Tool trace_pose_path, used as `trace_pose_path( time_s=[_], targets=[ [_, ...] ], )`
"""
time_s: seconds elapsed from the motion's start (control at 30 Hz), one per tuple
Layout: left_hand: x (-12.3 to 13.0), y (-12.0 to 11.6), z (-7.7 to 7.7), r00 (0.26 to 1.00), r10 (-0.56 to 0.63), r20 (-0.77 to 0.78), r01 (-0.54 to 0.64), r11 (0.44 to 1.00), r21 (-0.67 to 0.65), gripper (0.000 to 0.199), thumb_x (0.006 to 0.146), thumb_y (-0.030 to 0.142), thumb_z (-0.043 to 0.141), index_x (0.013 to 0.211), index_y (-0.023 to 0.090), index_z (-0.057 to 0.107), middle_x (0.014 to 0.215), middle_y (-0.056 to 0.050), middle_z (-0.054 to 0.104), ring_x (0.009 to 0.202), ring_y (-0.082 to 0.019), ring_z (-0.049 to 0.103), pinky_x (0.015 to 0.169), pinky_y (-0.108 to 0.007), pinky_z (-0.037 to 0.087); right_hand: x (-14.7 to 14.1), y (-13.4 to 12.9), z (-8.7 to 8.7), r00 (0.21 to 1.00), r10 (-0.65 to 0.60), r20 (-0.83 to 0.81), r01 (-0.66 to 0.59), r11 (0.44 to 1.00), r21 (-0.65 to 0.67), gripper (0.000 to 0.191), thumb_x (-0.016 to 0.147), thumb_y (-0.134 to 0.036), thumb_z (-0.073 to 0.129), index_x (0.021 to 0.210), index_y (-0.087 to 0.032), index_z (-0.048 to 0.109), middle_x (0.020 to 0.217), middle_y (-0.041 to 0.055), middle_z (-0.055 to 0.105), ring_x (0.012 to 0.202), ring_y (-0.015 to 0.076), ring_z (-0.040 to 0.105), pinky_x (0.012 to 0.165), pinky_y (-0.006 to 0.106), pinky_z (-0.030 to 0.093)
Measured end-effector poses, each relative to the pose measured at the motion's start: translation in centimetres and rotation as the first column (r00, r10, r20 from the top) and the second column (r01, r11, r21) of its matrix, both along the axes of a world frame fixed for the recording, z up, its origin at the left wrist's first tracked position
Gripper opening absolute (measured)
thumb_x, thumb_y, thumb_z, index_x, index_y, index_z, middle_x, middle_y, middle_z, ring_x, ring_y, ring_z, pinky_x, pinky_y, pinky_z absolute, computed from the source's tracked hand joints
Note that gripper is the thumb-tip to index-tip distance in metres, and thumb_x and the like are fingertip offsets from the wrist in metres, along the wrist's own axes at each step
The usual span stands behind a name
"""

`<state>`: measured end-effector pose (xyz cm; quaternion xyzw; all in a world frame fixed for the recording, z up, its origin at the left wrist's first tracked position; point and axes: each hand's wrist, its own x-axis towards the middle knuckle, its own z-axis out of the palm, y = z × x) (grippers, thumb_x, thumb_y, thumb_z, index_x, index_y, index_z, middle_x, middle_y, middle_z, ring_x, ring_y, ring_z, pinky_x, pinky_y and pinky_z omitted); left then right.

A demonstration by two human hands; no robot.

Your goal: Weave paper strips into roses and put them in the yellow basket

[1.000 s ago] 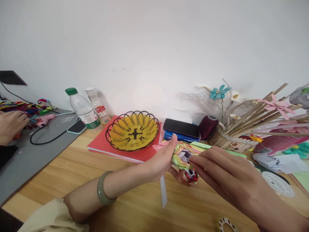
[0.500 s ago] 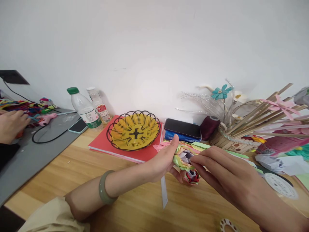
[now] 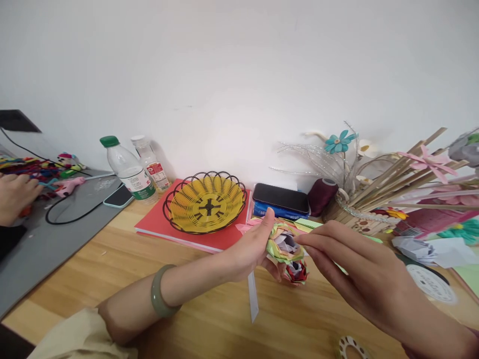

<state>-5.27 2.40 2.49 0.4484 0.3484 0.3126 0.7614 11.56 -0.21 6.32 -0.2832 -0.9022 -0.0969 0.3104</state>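
Note:
My left hand is closed around a folded paper flower with yellow-green outer petals and a grey-purple middle, its thumb pointing up. Thumb and fingertips of my right hand pinch at the right edge of the flower's inner petals. Just below it, against my left fingers, sits a second paper flower in red and dark tones; how it is held is hidden. A white paper strip sticks out beneath my left hand, with pink paper behind that hand.
A yellow woven basket rests on a red folder. Behind my hands lie a phone on a blue pack, a thread spool and a stick planter. Bottles stand left. Tape lies near. Another person's hand is far left.
My right fingertips have shifted slightly at the flower's edge, and its inner petals look more spread. The whole view has moved a little; both hands stay at the flower.

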Motion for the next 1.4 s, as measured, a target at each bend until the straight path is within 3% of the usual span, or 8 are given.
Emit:
trace_pose_path(
  time_s=[0.13, 0.73, 0.87, 1.2, 1.4],
  targets=[
    [0.0, -0.1, 0.2, 1.0, -0.018, 0.004, 0.018, 1.0, 0.015, 0.081, 0.065, 0.079, 0.025, 0.092, 0.01, 0.058, 0.059, -0.004, 0.057, 0.043, -0.009, 0.047, 0.04, -0.021, 0.04, 0.2, -0.1, 0.0, 0.995, 0.008, -0.096, -0.01, 1.0, -0.026, 0.017, 0.081, -0.009, 0.052, 0.096, -0.017, 0.053, 0.083, 0.0041, 0.056, 0.071, 0.0116, 0.054, 0.063, 0.023, 0.045],
    [0.0, 0.0, -0.1, 0.996, 0.028, 0.079, -0.022, 0.997, -0.071, 0.076, 0.069, 0.074, 0.028, 0.092, 0.009, 0.06, 0.054, -0.001, 0.053, 0.043, -0.01, 0.048, 0.04, -0.022, 0.04, -0.2, -0.3, -0.2, 0.997, 0.054, -0.053, -0.058, 0.995, -0.083, 0.018, 0.08, -0.012, 0.054, 0.097, -0.017, 0.054, 0.081, 0.004, 0.057, 0.07, 0.0123, 0.054, 0.06, 0.025, 0.045],
    [0.1, 0.0, -0.1, 0.996, 0.029, 0.082, -0.024, 0.998, -0.051, 0.075, 0.069, 0.075, 0.029, 0.089, 0.009, 0.06, 0.054, -0.001, 0.051, 0.043, -0.009, 0.046, 0.039, -0.021, 0.04, -0.5, -0.3, -0.1, 0.996, 0.061, -0.072, -0.069, 0.99, -0.126, 0.013, 0.079, -0.011, 0.054, 0.091, -0.018, 0.056, 0.075, 0.0025, 0.056, 0.065, 0.0111, 0.053, 0.055, 0.023, 0.044],
    [0.3, -0.3, 0.3, 0.99, 0.056, 0.132, -0.059, 0.998, 0.024, 0.069, 0.067, 0.075, 0.034, 0.088, 0.012, 0.056, 0.057, 0.001, 0.049, 0.044, -0.007, 0.045, 0.038, -0.018, 0.039, -0.8, -0.2, -0.6, 0.99, -0.025, -0.142, 0.006, 0.991, -0.135, 0.015, 0.081, -0.011, 0.052, 0.093, -0.018, 0.054, 0.081, 0.0026, 0.058, 0.07, 0.0103, 0.057, 0.061, 0.021, 0.045],
    [0.4, -0.5, 0.1, 0.976, 0.1, 0.193, -0.117, 0.99, 0.077, 0.067, 0.068, 0.073, 0.035, 0.099, 0.016, 0.051, 0.064, 0.0, 0.051, 0.046, -0.008, 0.048, 0.037, -0.017, 0.037, -1.0, -0.4, -1.1, 0.994, -0.021, -0.111, -0.002, 0.98, -0.201, 0.011, 0.082, -0.011, 0.052, 0.087, -0.02, 0.053, 0.078, 0.0012, 0.056, 0.068, 0.0103, 0.055, 0.06, 0.022, 0.044]
  ],
)
